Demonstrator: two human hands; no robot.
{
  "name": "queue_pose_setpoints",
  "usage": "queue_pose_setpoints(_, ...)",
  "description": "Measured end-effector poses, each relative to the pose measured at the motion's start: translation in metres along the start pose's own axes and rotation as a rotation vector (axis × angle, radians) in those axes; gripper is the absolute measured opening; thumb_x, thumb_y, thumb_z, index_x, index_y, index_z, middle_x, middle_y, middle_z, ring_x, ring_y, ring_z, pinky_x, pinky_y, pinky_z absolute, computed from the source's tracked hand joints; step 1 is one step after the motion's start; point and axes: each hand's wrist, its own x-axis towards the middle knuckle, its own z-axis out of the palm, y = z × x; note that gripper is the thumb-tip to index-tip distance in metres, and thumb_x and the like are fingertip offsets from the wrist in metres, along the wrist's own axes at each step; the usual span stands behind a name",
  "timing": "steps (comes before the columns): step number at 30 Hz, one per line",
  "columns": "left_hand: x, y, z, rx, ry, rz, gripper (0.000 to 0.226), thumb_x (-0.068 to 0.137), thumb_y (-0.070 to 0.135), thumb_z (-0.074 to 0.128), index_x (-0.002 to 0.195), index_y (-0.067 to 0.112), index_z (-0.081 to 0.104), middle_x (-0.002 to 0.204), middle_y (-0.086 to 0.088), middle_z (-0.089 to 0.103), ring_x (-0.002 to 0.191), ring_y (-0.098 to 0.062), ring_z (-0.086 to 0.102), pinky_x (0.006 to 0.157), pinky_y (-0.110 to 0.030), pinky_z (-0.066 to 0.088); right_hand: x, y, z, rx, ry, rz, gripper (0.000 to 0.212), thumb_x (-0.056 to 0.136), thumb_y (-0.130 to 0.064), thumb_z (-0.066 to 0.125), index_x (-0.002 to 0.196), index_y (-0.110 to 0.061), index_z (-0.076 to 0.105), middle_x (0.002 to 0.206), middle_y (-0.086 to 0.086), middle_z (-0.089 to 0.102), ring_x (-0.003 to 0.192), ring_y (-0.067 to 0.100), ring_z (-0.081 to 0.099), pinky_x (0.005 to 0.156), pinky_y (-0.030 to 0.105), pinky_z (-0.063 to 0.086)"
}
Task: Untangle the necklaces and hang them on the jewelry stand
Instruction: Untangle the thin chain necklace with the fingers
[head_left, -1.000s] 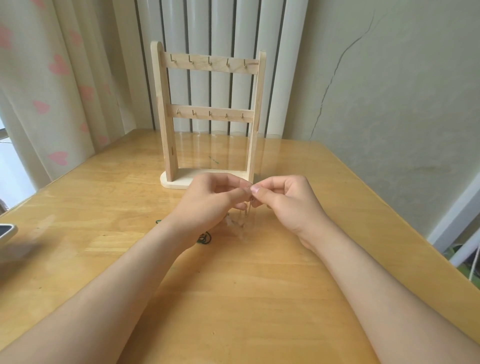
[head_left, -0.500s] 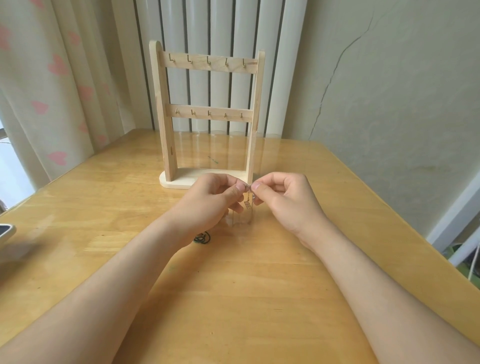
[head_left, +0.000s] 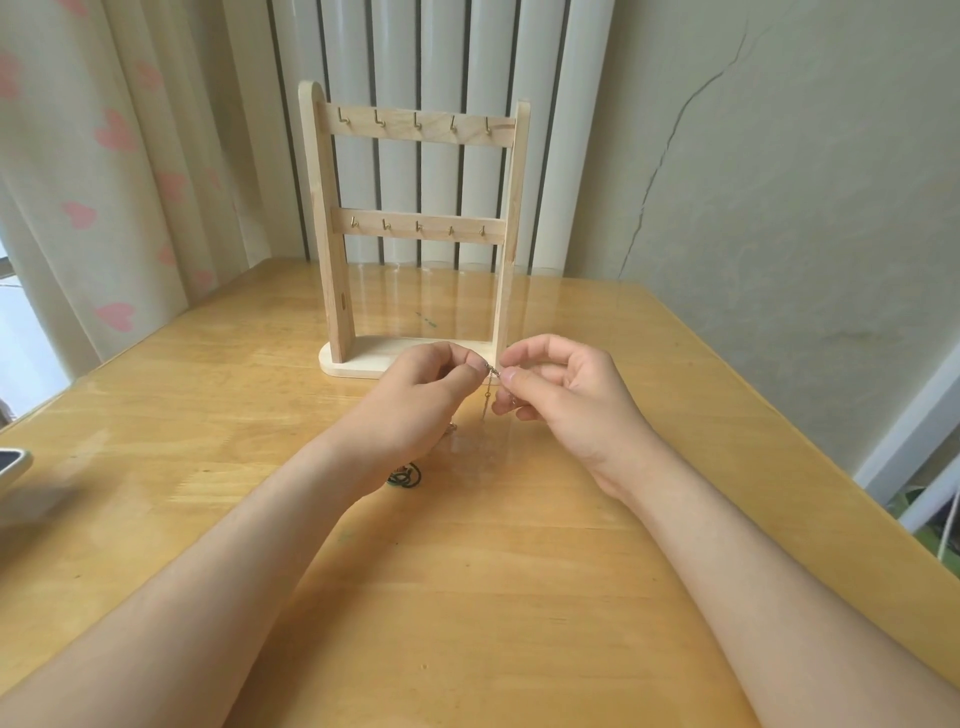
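A pale wooden jewelry stand (head_left: 332, 228) with two rows of small brass hooks stands upright at the back of the table, and no necklace hangs on it. Just in front of its base, my left hand (head_left: 415, 405) and my right hand (head_left: 566, 400) pinch the two ends of a thin metal chain necklace (head_left: 487, 397) between thumb and forefinger. The chain hangs down between the hands. A dark green cord necklace (head_left: 405, 477) lies bunched on the table beside my left wrist, partly hidden by it.
The wooden table (head_left: 467, 597) runs to an edge on the right, close to a cracked wall (head_left: 779, 182). A radiator (head_left: 431, 62) and a heart-patterned curtain (head_left: 104, 182) stand behind. A grey object (head_left: 13, 467) pokes in at the left edge.
Both hands have risen slightly and moved a little toward the stand, lifting the thin chain so it hangs between them. The green cord necklace stays on the table.
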Motion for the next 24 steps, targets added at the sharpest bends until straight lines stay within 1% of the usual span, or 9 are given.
queue_pose_setpoints(2,-0.0013,0.0005,0.0010,0.022,0.004,0.021,0.025,0.111,0.032,0.054,0.107,0.012,0.067,0.076,0.003,0.046,0.068,-0.014,0.041,0.048,-0.014,0.041,-0.0005,-0.0012,0.0011,-0.054,0.018,-0.020,0.011,0.094,-0.002,0.069,0.098,-0.012,0.072,0.077,0.009,0.077,0.076,0.017,0.074,0.074,0.024,0.054)
queue_pose_setpoints(5,-0.0014,-0.0005,0.0008,0.041,0.005,0.044,0.027,0.111,0.034,0.054,0.104,0.013,0.069,0.069,0.008,0.044,0.059,-0.012,0.038,0.046,-0.015,0.037,-0.0013,-0.0014,0.0023,-0.129,0.065,-0.044,0.015,0.086,0.000,0.072,0.085,-0.015,0.075,0.081,0.011,0.078,0.078,0.026,0.075,0.074,0.028,0.056)
queue_pose_setpoints(9,-0.0020,-0.0006,0.0006,0.032,0.003,0.057,0.027,0.110,0.034,0.056,0.098,0.014,0.070,0.064,0.012,0.044,0.054,-0.009,0.036,0.045,-0.015,0.036,-0.0026,0.0000,0.0017,-0.236,0.101,-0.065,0.010,0.081,-0.007,0.079,0.080,-0.017,0.080,0.081,0.000,0.079,0.075,0.013,0.073,0.073,0.026,0.060)
queue_pose_setpoints(13,-0.0029,0.0003,0.0002,0.039,0.001,0.063,0.027,0.109,0.034,0.057,0.095,0.015,0.071,0.068,0.008,0.047,0.061,-0.014,0.038,0.047,-0.015,0.035,-0.0020,0.0013,0.0013,-0.259,0.111,-0.106,0.011,0.078,-0.022,0.091,0.079,-0.018,0.080,0.078,-0.003,0.080,0.079,0.016,0.078,0.079,0.033,0.063)
queue_pose_setpoints(15,-0.0021,-0.0007,-0.0008,0.049,-0.001,0.068,0.027,0.109,0.034,0.058,0.094,0.016,0.071,0.069,0.009,0.049,0.065,-0.015,0.038,0.049,-0.016,0.034,-0.0022,0.0013,0.0018,-0.296,0.130,-0.124,0.016,0.077,-0.029,0.093,0.078,-0.020,0.080,0.076,-0.005,0.079,0.077,0.013,0.077,0.078,0.031,0.063)
queue_pose_setpoints(18,-0.0014,-0.0015,-0.0015,0.058,-0.011,0.069,0.027,0.109,0.035,0.058,0.095,0.016,0.071,0.066,0.012,0.048,0.059,-0.013,0.034,0.048,-0.018,0.031,-0.0027,0.0005,0.0032,-0.352,0.144,-0.151,0.018,0.078,-0.033,0.093,0.076,-0.021,0.080,0.074,-0.008,0.078,0.074,0.009,0.076,0.075,0.029,0.062)
queue_pose_setpoints(21,-0.0022,0.0002,-0.0023,0.039,-0.011,0.061,0.026,0.108,0.033,0.059,0.097,0.013,0.071,0.073,0.002,0.054,0.057,-0.011,0.040,0.050,-0.018,0.036,-0.0032,0.0001,0.0042,-0.379,0.140,-0.167,0.017,0.079,-0.033,0.093,0.076,-0.022,0.080,0.073,-0.009,0.078,0.072,0.007,0.074,0.071,0.023,0.059)
queue_pose_setpoints(23,-0.0021,0.0000,-0.0030,0.034,-0.015,0.064,0.025,0.107,0.033,0.060,0.098,0.013,0.071,0.085,-0.015,0.064,0.069,-0.018,0.050,0.063,-0.027,0.043,-0.0039,-0.0005,0.0042,-0.392,0.141,-0.169,0.017,0.079,-0.033,0.094,0.075,-0.022,0.081,0.071,-0.010,0.077,0.067,0.003,0.071,0.065,0.016,0.053)
queue_pose_setpoints(24,-0.0022,-0.0003,-0.0035,0.033,-0.013,0.064,0.024,0.107,0.033,0.061,0.098,0.013,0.072,0.093,-0.021,0.067,0.075,-0.020,0.051,0.070,-0.032,0.042,-0.0043,-0.0008,0.0040,-0.399,0.142,-0.167,0.017,0.079,-0.032,0.094,0.075,-0.022,0.081,0.071,-0.011,0.077,0.063,0.001,0.069,0.063,0.013,0.050)
